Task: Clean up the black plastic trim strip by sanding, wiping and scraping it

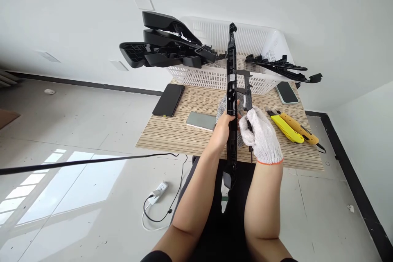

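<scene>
Black plastic strip (231,90) and caliper (246,94) (both hands (224,131) gripping)

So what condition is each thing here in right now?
Left hand: bare, gripping the long black part.
Right hand: gloved, holding the caliper.
Long black part: held upright.
Caliper: jaws against the part.
White basket: open, black parts sticking out.
Black phone: screen dark.
Yellow knives: lying flat.

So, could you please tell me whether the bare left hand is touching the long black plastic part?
Touching. The head view shows the left hand wrapped around the long black plastic part, fingers closed on its middle, with no gap between them.
</scene>
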The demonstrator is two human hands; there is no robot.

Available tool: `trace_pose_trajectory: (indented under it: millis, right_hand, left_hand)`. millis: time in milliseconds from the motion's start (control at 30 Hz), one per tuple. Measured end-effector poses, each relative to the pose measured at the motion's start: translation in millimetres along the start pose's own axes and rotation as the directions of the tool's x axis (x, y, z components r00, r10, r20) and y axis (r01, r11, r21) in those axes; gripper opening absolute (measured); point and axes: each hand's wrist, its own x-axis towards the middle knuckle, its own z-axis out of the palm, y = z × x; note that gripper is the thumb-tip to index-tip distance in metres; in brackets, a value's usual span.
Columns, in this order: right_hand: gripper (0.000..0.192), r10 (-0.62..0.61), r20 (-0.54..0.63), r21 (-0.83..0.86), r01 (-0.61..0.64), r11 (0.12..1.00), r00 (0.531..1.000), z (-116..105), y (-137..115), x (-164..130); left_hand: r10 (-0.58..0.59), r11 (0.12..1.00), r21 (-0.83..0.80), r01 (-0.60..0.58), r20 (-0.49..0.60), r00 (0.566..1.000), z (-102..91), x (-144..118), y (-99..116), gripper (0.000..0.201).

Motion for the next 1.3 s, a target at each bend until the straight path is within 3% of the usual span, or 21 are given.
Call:
trace_pose_trajectory:
  millis: [133, 300, 433, 767, 933, 1067, 1200, 1233, 1300]
  right_hand:
    - [0.032, 0.014, -0.07, 0.015, -0.013, 1.0, 0.997, 2.1, 1.8, 2.4]
    - [0.036, 0.013, -0.126, 0.016, -0.011, 1.0, 0.992, 2.2, 4.6, 8.1]
    - [0.034, -0.015, -0.117, 0.005, 0.015, 1.0, 0.993, 1.9, 4.6, 9.5]
    - [0.034, -0.03, -0.089, 0.016, 0.031, 0.999, 0.996, 0.0, 6.5, 10.5]
    - [0.027, -0.033, -0.088, 0.004, 0.033, 0.999, 0.996, -0.3, 6.5, 9.5]
    - [0.031, -0.016, -0.117, -0.004, 0.015, 1.0, 0.993, 1.9, 5.9, 9.3]
    - [0.033, -0.004, -0.151, -0.003, 0.004, 1.0, 0.989, 3.5, 8.0, 11.5]
    - [0.032, -0.009, -0.148, 0.0, 0.009, 1.0, 0.989, 3.3, 8.9, 12.3]
    - [0.031, -0.02, -0.133, 0.009, 0.022, 1.0, 0.991, 2.2, 10.5, 13.5]
  left_hand:
    - [0.015, 0.995, 0.098, -0.014, -0.007, 1.0, -1.8, 1.0, -2.2, 0.024]
    - [0.039, 0.992, 0.118, -0.04, 0.013, 0.999, -1.2, -0.8, 0.2, 0.029]
    - [0.048, 0.984, 0.168, -0.054, 0.042, 0.998, -1.1, -1.1, 3.0, 0.033]
    - [0.016, 0.975, 0.222, -0.018, 0.013, 1.0, 0.7, -1.7, 4.0, 0.019]
    - [-0.081, 0.963, 0.262, 0.055, 0.091, 0.993, -8.4, -4.7, 12.6, 0.03]
    - [-0.268, 0.907, 0.393, 0.155, 0.251, 0.93, -26.6, -11.0, 23.6, 0.042]
    - [-0.31, 0.901, 0.428, 0.074, 0.515, 0.799, -45.6, -14.4, 23.5, 0.058]
    - [-0.315, 0.899, 0.433, 0.059, 0.549, 0.774, -48.4, -14.6, 21.7, 0.059]
    - [-0.345, 0.882, 0.466, 0.072, 0.535, 0.771, -51.0, -14.2, 17.6, 0.047]
